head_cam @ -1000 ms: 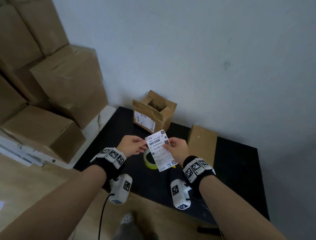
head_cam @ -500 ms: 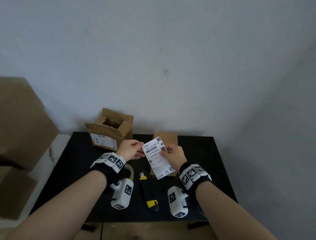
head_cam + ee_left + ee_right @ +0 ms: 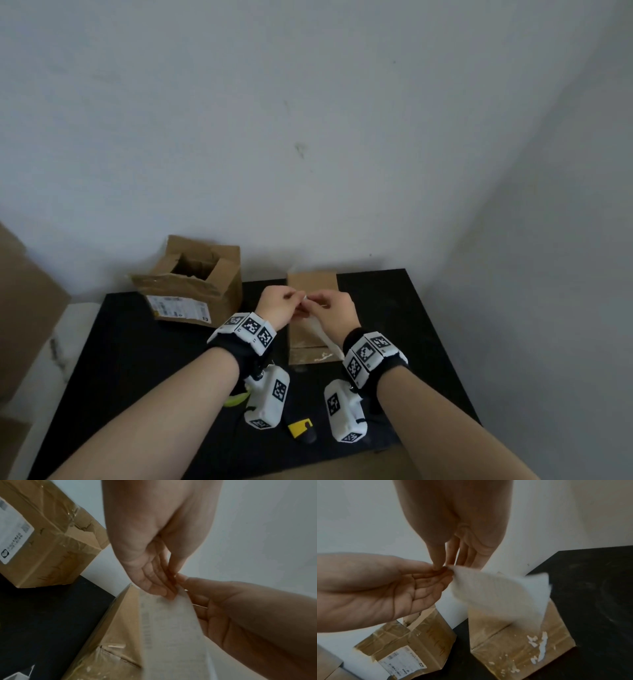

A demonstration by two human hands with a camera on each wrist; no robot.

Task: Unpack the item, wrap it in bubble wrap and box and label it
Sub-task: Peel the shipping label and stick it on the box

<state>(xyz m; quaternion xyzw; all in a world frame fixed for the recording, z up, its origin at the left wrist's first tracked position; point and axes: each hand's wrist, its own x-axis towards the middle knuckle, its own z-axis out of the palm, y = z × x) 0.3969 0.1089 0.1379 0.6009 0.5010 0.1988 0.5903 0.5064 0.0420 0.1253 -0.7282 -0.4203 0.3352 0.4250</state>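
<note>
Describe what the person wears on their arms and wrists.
Both forearms are bare, with no sleeves. Each wrist has a black band carrying white blocks printed with black square markers. A white boxy camera, also marked, hangs under the left wrist and another under the right wrist. The hands are bare, without gloves.

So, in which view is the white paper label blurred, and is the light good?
Right wrist view: the white paper label is smeared by motion. Left wrist view: its print is soft and unreadable. Head view: dim, even light, edges bent by the wide lens; the closed brown cardboard box stays fairly sharp.
</note>
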